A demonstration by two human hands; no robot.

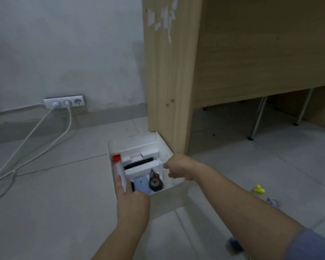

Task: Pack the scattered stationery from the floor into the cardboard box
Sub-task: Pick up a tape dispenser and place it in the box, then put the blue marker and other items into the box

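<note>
The open white cardboard box (137,139) sits on the floor against a wooden desk panel. Inside lie a black marker (139,164), a dark tape dispenser (155,182), a pale blue object (142,185) and white inserts. My left hand (132,205) is at the box's near left corner, holding a white tube with a red cap (117,166) that leans along the left wall inside the box. My right hand (178,168) has its fingers curled over the box's right wall. Whether it also holds something small I cannot tell.
A small yellow item (259,190), a purple-grey item (273,202) and a blue item (235,243) lie on the tiled floor to the right. The wooden desk panel (169,81) stands just behind the box. White cables (36,136) run from a wall socket (65,102) at the left.
</note>
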